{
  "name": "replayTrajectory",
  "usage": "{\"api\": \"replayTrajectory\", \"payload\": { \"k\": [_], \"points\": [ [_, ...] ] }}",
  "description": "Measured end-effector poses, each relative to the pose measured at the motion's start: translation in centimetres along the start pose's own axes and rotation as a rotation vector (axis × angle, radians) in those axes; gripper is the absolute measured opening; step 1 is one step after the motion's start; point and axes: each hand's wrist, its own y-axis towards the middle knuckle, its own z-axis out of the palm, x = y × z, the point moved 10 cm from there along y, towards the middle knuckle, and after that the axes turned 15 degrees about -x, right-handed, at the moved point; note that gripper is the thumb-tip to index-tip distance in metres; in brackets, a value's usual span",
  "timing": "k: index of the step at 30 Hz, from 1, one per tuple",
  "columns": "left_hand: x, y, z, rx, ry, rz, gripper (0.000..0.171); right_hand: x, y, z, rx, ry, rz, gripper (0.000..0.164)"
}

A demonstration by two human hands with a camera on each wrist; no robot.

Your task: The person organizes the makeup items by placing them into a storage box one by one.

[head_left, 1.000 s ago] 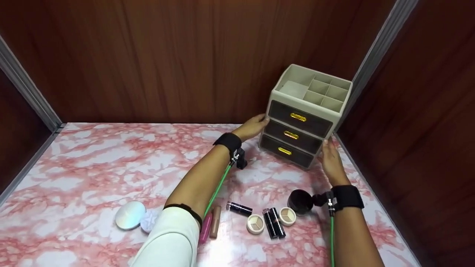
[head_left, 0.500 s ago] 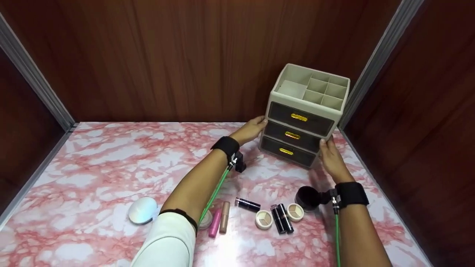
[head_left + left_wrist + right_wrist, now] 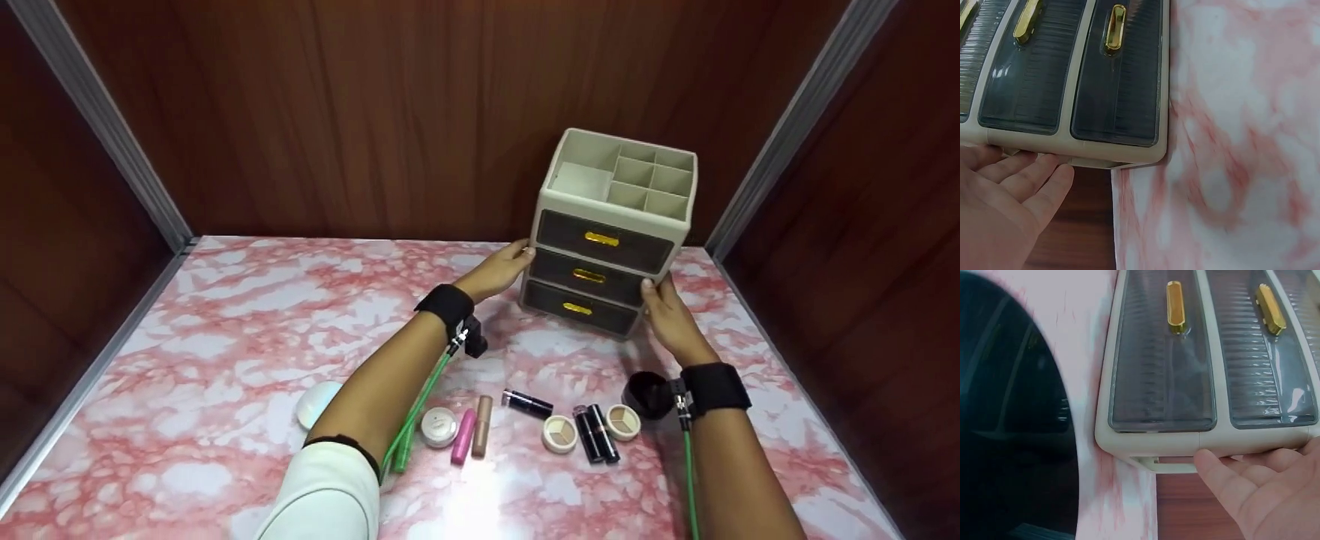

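A cream drawer organizer with dark see-through drawers and gold handles stands at the table's back right, turned slightly, its top divided into compartments. On its left side my left hand holds it, thumb at the front edge. My right hand grips the opposite side, its thumb on the front edge. In the left wrist view the left fingers reach round the side wall, tips partly hidden. The right wrist view has the right fingers against the side. All drawers look closed.
Makeup lies in front: a black lipstick, two black tubes, white pots, a brown tube, a pink tube, and a white jar. A round black item sits by the right wrist. Walls enclose the table.
The organizer has shifted left on the table, away from the back right corner, with both hands on it. My right thumb has come onto its front edge. The head view has turned left.
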Motion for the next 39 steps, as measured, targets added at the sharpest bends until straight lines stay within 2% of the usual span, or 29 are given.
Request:
{"api": "replayTrajectory", "payload": {
  "k": [4, 9, 15, 18, 21, 25, 28, 31, 35, 39],
  "points": [
    [0.1, -0.5, -0.7, 0.006, -0.001, 0.017, 0.058, 0.1, 0.6, 0.7, 0.02, 0.029, -0.01, 0.064],
    [0.0, -1.0, -1.3, 0.014, -0.021, 0.034, 0.058, 0.1, 1.3, 1.2, 0.018, 0.003, -0.042, 0.066],
    [0.3, -2.4, -2.8, -0.011, -0.05, 0.046, 0.055, 0.1, 1.5, 2.5, 0.051, -0.009, -0.015, 0.07],
    [0.7, -3.5, -3.9, -0.016, -0.008, 0.054, 0.055, 0.1, 1.3, 3.5, 0.069, -0.027, -0.006, 0.074],
    [1.3, -4.7, -4.8, 0.018, 0.041, 0.059, 0.059, 0.4, 1.0, 4.5, 0.097, -0.005, -0.009, 0.073],
    [2.0, -6.1, -6.5, 0.04, 0.09, 0.064, 0.063, 1.3, 0.8, 6.1, 0.142, 0.075, -0.047, 0.066],
    [2.5, -7.1, -8.2, 0.016, 0.137, 0.062, 0.064, 2.1, 0.8, 7.6, 0.182, 0.122, -0.073, 0.063],
    [2.9, -7.7, -9.4, -0.008, 0.169, 0.063, 0.064, 2.5, 0.7, 8.6, 0.199, 0.1, -0.093, 0.062],
    [3.1, -8.5, -10.2, -0.04, 0.179, 0.069, 0.063, 2.8, 0.4, 9.4, 0.211, 0.076, -0.1, 0.061],
    [3.2, -9.3, -10.5, -0.076, 0.179, 0.091, 0.062, 3.3, -0.2, 10.0, 0.234, 0.124, -0.086, 0.06]
  ]
}}
